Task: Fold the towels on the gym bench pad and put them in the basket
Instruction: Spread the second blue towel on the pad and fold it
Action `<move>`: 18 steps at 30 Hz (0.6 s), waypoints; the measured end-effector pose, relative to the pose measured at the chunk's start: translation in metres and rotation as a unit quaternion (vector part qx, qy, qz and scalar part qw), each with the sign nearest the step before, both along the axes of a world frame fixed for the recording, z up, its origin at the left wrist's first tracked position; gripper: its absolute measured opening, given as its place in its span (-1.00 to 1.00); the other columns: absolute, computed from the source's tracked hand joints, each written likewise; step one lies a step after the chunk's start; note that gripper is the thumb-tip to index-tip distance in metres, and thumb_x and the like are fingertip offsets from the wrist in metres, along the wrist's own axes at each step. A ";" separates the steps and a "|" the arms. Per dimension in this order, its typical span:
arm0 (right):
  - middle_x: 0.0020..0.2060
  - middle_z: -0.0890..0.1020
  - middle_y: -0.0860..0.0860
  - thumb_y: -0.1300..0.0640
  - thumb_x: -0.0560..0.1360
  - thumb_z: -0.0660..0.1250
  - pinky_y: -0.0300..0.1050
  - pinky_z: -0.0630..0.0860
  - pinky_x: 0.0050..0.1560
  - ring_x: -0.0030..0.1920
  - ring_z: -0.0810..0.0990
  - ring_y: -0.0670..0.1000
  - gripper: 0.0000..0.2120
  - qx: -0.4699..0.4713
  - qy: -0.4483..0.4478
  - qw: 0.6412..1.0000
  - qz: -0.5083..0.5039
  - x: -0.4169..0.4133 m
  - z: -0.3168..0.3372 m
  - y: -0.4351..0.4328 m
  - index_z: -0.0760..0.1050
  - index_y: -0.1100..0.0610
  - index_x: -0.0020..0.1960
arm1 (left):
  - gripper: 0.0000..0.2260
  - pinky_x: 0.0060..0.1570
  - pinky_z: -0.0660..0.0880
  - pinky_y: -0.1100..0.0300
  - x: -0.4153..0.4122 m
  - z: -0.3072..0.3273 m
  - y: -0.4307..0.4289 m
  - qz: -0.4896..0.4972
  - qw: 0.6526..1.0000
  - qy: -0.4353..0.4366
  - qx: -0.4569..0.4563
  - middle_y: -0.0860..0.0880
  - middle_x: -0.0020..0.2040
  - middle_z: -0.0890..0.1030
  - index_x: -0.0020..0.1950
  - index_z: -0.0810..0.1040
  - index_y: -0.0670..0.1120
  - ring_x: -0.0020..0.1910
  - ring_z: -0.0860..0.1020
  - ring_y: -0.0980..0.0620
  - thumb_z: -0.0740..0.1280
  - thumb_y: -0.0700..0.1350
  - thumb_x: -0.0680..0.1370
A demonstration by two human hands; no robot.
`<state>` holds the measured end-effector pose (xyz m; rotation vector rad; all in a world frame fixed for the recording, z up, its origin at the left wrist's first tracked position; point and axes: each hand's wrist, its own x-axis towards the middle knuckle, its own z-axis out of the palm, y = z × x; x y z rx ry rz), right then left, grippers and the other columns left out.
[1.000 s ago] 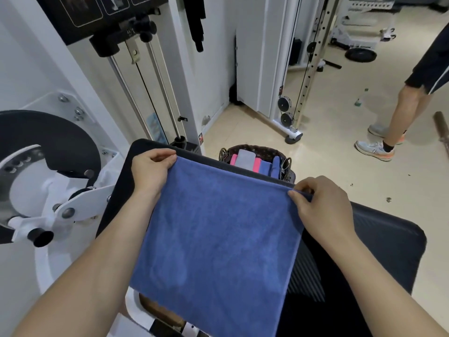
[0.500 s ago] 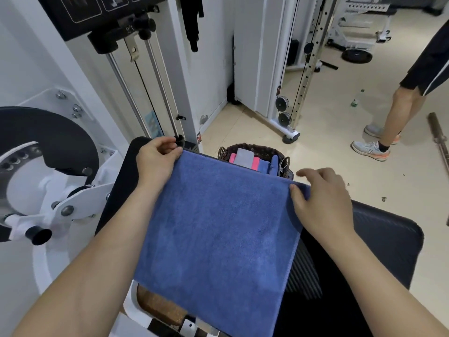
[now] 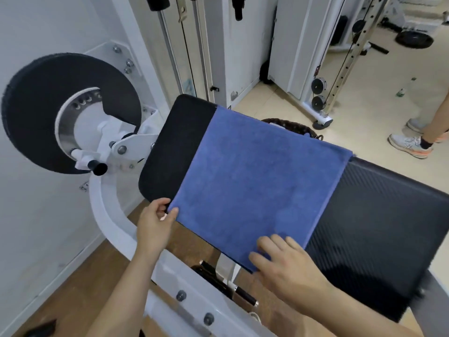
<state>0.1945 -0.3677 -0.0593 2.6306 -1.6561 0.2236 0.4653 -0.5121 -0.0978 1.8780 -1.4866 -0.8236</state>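
Towel [image 3: 255, 186]: found laid flat across the black pad [image 3: 379, 227], which is tilted in the head view and left bare at both ends. The pad's right part is seen to be ribbed; the left part [image 3: 175, 152] is plain. A white machine frame [image 3: 114, 229] is noted under and left of the pad, with a large black disc [image 3: 48, 93] mounted beside it. A wood-coloured floor is seen below the frame, and a pale floor [image 3: 364, 98] beyond the pad. A dark woven basket [image 3: 296, 126] is placed just behind the pad's far edge; only its rim is visible. A cable column [image 3: 345, 66], a weight plate [image 3: 414, 39] and a small bottle [image 3: 403, 90] are noted further back. Another person's leg and shoe [image 3: 410, 144] are seen at the right.

The towel is blue, of short pile, and smooth, with no marked creases. A hem is seen along its right edge. Its far edge lies along the pad's far edge; its near edge reaches the pad's near edge.

The near left corner is pinched by the left hand [image 3: 155, 224], thumb on top. The right hand [image 3: 286, 261] is laid on the near edge by the right corner, fingers spread and flat.
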 end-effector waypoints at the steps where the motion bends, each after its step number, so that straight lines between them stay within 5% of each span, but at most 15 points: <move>1: -0.22 0.44 -0.01 0.03 0.32 0.35 -0.05 0.35 -0.32 -0.26 0.35 0.06 -0.87 0.003 0.004 1.000 0.005 0.001 -0.004 0.003 0.46 0.04 -0.19 | -0.78 0.00 0.53 0.05 0.002 -0.003 0.002 0.004 1.000 0.010 0.008 0.00 -0.01 0.61 0.14 0.55 0.02 -0.02 0.57 0.02 0.41 -0.05 0.51; 7: -0.22 0.49 -0.01 -0.09 0.37 0.20 -0.05 0.42 -0.28 -0.23 0.48 0.07 -0.78 0.020 0.029 0.999 -0.025 0.001 -0.015 0.011 0.52 0.02 -0.16 | -0.92 -0.05 0.54 0.04 0.000 -0.005 -0.003 0.051 0.997 0.023 0.046 0.00 -0.12 0.60 -0.06 0.56 -0.02 -0.10 0.57 0.00 0.35 -0.04 0.56; 13: -0.14 0.49 0.01 0.12 0.30 0.42 -0.04 0.38 -0.23 -0.20 0.47 0.07 -0.77 -0.006 0.041 0.999 -0.031 0.002 -0.027 0.020 0.53 0.04 -0.05 | -0.94 -0.07 0.62 0.04 0.002 -0.004 -0.009 0.099 0.987 0.094 0.080 -0.03 -0.19 0.66 -0.11 0.61 -0.03 -0.18 0.65 -0.01 0.43 -0.06 0.51; 18: -0.23 0.48 0.01 0.25 0.37 0.17 -0.07 0.39 -0.28 -0.28 0.43 0.07 -0.77 -0.036 0.039 0.998 -0.026 0.000 -0.029 0.026 0.56 0.10 -0.08 | -0.88 -0.05 0.60 0.11 0.002 0.000 -0.011 0.139 0.966 0.198 0.086 -0.09 -0.10 0.64 0.02 0.57 -0.13 -0.13 0.62 -0.05 0.43 -0.18 0.51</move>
